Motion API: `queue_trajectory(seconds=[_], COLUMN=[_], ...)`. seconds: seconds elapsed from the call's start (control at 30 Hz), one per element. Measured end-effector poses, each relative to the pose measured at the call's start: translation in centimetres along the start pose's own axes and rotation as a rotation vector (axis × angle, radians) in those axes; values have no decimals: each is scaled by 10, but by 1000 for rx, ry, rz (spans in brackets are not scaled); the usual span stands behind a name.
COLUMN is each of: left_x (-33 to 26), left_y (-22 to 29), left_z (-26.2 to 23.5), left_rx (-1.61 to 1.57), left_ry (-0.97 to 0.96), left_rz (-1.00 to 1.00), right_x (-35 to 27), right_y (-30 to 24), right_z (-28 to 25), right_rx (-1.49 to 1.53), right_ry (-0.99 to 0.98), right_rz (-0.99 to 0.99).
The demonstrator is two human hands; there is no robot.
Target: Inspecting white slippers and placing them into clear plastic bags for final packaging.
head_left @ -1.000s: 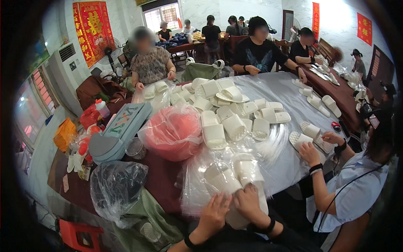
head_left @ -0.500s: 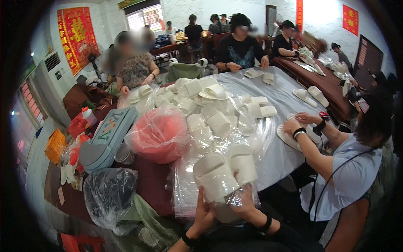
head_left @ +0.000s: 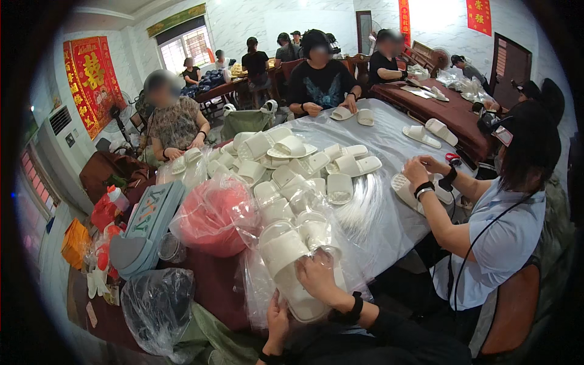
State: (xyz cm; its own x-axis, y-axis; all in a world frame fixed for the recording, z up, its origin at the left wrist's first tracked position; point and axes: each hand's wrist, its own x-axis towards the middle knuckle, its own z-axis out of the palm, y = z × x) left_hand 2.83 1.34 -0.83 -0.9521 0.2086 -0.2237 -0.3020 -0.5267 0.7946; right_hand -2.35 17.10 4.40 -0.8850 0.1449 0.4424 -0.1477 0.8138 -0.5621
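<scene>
Right hand point(head_left: 319, 277): mine, fingers curled in a grasp over the paired slippers.
Left hand point(head_left: 278, 317): at their near left edge; I cannot tell whether it grips.
White slippers point(head_left: 283, 249): under and just beyond my hands.
Step in hand: handling the pair, I judge.
Next move: probably calls for keeping both aligned.
Slipper pile point(head_left: 252, 171): farther ahead of my hands, on the bench point(head_left: 398, 228).

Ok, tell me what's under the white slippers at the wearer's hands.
Clear plastic shows past both sides of the white slippers at the left hand and right hand. What lies directly beneath is hidden by the slippers themselves.
</scene>
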Motion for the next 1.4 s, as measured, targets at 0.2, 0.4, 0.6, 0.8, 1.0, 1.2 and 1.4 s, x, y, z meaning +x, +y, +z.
queue_trajectory(seconds=[0.2,0.4,0.6,0.8,1.0,1.2,1.4], left_x=[-10,-8,-5,-69,-150,-155,-158], left_y=[-1,21,32,94,44,32,29], left_z=[2,18,-5,-6,-121,-154,-166], left_rx=[156,132,38,517,977,973,971], left_ry=[-31,48,100,-121,-268,-304,-362], left_rz=[-78,-100,-78,-479,-761,-710,-655], right_x=[27,31,-14,-22,-26,-29,-28], right_y=[-1,38,26,47,50,47,49], right_z=[18,39,13,10,19,17,15], right_rx=[-50,-324,-113,-129,-132,-156,-160], right_ry=[17,-458,-483,-502,-419,-476,-464], right_rz=[137,-473,-298,-406,-450,-422,-402])
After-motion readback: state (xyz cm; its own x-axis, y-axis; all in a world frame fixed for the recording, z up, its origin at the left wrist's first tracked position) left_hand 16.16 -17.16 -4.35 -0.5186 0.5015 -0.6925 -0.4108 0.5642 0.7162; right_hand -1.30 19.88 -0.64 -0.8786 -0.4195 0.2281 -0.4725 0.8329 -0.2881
